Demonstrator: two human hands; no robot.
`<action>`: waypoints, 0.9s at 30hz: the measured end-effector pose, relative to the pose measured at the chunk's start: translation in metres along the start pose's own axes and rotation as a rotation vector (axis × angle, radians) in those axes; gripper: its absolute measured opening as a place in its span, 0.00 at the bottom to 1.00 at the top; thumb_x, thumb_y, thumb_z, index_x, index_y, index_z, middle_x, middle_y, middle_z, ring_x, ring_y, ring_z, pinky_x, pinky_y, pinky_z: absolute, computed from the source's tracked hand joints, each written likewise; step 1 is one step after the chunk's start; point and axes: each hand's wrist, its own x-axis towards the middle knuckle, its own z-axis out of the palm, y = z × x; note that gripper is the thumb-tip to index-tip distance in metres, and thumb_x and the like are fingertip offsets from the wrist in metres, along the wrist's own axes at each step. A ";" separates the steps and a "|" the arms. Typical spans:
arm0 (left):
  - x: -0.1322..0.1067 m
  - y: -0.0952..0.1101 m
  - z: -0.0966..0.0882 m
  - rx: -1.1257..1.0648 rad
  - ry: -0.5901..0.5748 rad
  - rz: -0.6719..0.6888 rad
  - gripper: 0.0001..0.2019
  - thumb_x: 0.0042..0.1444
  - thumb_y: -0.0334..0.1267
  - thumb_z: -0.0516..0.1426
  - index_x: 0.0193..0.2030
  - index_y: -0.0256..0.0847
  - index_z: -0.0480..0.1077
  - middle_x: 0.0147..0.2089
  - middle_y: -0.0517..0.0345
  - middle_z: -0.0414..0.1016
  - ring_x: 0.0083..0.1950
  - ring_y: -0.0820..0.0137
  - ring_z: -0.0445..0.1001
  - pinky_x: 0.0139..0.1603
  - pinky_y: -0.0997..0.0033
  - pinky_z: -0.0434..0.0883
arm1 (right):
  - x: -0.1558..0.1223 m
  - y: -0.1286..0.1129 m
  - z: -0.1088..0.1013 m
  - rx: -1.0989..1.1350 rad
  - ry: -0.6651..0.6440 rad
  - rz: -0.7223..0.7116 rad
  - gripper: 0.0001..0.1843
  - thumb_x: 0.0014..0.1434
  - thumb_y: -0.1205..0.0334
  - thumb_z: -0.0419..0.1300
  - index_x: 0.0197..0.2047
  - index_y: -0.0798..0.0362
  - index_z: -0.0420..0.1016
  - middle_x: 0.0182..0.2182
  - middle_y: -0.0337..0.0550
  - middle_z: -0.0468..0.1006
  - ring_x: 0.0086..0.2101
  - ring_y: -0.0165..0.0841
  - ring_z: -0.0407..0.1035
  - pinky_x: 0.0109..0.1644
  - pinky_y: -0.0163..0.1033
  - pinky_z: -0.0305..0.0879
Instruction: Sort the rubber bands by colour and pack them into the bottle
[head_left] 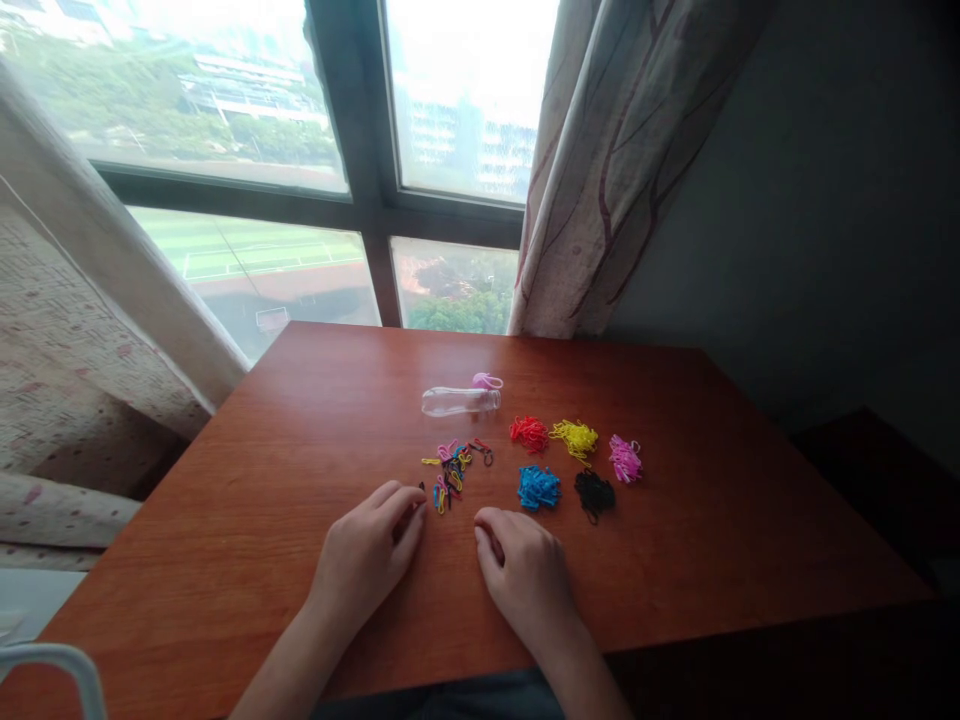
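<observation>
My left hand point(373, 540) rests on the table with its fingers curled and the thumb near the forefinger. A small dark tip shows by its fingertips; what it belongs to is unclear. Just beyond lies a loose mixed group of small coloured loop-shaped pieces point(454, 464). My right hand point(525, 562) is also curled, thumb and forefinger nearly together, and anything between them is hidden. Sorted by colour, more such pieces lie ahead of it: a blue pile point(538, 487), a black pile point(595, 493), a red pile point(529, 433), a yellow pile point(575, 439) and a pink pile point(625, 459).
A clear plastic bottle point(454, 402) lies on its side behind the mixed pieces, with a pink looped cap point(487, 381) beside its neck. The brown wooden table point(247, 520) reaches the window. Curtains point(592, 170) hang on both sides.
</observation>
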 end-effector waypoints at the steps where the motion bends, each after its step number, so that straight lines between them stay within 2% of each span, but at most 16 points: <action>1: 0.000 0.000 0.000 0.003 -0.001 0.000 0.09 0.65 0.40 0.50 0.40 0.45 0.71 0.36 0.61 0.75 0.34 0.71 0.75 0.34 0.74 0.67 | 0.002 -0.003 0.002 -0.007 -0.008 -0.002 0.07 0.61 0.69 0.57 0.37 0.48 0.73 0.29 0.36 0.78 0.31 0.32 0.72 0.35 0.34 0.57; 6: 0.002 0.002 -0.002 0.007 -0.021 0.015 0.09 0.65 0.40 0.50 0.41 0.46 0.72 0.37 0.60 0.76 0.35 0.70 0.76 0.33 0.74 0.66 | 0.012 -0.016 0.012 -0.053 -0.025 0.002 0.05 0.62 0.68 0.58 0.36 0.48 0.71 0.30 0.38 0.79 0.33 0.34 0.73 0.35 0.35 0.56; 14: 0.002 0.004 -0.003 0.006 -0.035 0.022 0.09 0.64 0.40 0.51 0.39 0.46 0.72 0.36 0.60 0.76 0.35 0.70 0.76 0.33 0.74 0.67 | 0.024 -0.027 0.027 -0.084 0.032 0.078 0.04 0.61 0.66 0.60 0.36 0.47 0.71 0.30 0.38 0.80 0.32 0.34 0.74 0.31 0.36 0.53; 27: 0.002 0.003 -0.002 0.022 -0.031 0.040 0.09 0.64 0.39 0.51 0.39 0.47 0.72 0.36 0.61 0.76 0.35 0.70 0.76 0.33 0.75 0.66 | 0.026 -0.027 0.030 -0.095 0.072 0.089 0.05 0.61 0.67 0.58 0.34 0.48 0.72 0.28 0.39 0.79 0.29 0.34 0.73 0.29 0.36 0.53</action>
